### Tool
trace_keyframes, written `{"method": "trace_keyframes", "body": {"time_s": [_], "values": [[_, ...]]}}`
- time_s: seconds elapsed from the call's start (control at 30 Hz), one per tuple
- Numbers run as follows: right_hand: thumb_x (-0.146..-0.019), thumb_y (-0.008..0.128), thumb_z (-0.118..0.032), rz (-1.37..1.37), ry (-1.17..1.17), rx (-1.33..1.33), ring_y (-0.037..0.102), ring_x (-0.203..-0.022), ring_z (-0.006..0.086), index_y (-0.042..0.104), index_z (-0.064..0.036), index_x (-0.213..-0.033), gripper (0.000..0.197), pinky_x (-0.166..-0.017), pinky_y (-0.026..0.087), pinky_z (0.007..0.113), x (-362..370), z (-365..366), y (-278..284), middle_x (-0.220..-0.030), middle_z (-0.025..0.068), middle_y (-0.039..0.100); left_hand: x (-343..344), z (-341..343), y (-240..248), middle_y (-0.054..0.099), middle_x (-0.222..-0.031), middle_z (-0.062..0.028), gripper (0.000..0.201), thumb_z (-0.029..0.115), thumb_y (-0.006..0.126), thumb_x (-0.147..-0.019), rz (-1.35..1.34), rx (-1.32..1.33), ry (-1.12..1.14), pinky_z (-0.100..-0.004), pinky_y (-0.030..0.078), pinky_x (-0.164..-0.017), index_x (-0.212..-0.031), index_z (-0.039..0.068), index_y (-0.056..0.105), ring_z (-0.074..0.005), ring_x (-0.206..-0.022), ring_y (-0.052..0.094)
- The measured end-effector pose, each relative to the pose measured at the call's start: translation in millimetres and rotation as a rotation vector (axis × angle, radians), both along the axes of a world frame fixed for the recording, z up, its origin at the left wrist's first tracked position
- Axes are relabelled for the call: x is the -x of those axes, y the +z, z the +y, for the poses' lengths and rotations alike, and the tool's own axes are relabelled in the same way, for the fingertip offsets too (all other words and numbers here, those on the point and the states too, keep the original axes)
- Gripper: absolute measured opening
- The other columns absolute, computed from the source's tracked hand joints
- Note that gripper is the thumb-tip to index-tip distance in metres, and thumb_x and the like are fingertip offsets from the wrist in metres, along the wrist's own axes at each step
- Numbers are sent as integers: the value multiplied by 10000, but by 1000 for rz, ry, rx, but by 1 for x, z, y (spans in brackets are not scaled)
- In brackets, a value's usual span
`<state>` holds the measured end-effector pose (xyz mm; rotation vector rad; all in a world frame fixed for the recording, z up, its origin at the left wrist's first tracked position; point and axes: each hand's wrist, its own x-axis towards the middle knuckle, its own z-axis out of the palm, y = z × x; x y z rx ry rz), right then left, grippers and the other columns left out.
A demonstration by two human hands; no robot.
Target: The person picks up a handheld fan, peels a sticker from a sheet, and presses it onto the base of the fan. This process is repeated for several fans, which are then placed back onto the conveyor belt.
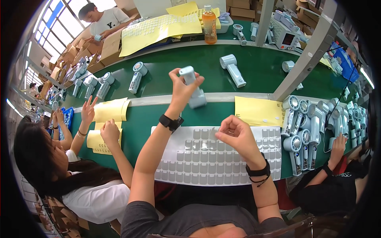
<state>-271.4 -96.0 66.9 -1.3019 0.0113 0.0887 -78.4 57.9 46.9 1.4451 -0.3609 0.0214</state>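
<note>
My left hand is closed around a pale blue-grey handheld fan, handle end up and round head down, held above the metal rail. Below it on the bench lies a white sheet with rows of grey die-cut stickers. Over the upper part of that sheet hovers my right hand, thumb and fingertips brought together. Whatever is pinched there, if anything, is too small to make out. At the sheet's top some sticker places near my right hand are bare white.
Many handheld fans crowd the bench at right, beside a yellow sheet. More fans, one a single fan, lie on the green belt beyond the rail. A metal post rises at right. Co-workers sit close on both sides.
</note>
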Motion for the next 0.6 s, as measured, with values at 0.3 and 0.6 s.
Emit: {"method": "trace_keyframes", "body": {"time_s": [0.3, 0.6], "values": [[-833, 709, 12, -77, -172, 75, 582, -793, 53, 570, -51, -931, 181, -746, 466, 194, 2, -30, 23, -849, -16, 601, 56, 2, 4, 529, -1079, -109, 653, -20, 768, -749, -561, -457, -212, -347, 441, -965, -1209, 63, 312, -205, -1068, 562], [-817, 727, 27, -96, -242, 107, 602, -792, 75, 460, -54, -1134, 422, -749, 478, 204, -24, -13, 40, -828, 41, 643, 84, -10, -20, 516, -1090, -105, 622, -79, 662, -718, -604, -192, -257, -487, 350, -1047, -1219, 86, 333, -244, -1024, 568]]}}
